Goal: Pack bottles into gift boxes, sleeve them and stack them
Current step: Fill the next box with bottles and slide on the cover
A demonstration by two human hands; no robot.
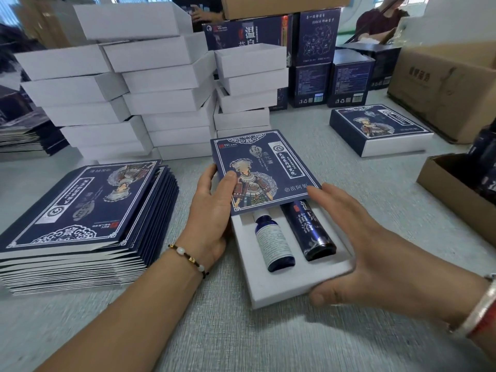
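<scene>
Now left hand (214, 210) gripping blue sleeve (263, 167), right hand (357, 245) spread wide against white gift box (281, 288) edge

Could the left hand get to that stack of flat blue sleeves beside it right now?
Probably yes, once it lets go. The left hand is holding the blue sleeve on the white box; the stack of flat sleeves lies just to its left, uncovered, with only bare table between.

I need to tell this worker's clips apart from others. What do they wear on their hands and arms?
Both forearms are bare, with no sleeves or gloves in view. The left hand has a thin dark cord bracelet at the wrist, strung with pale round beads and a small gold one. The right hand has a silvery bangle at the wrist, with something red beside it.
</scene>
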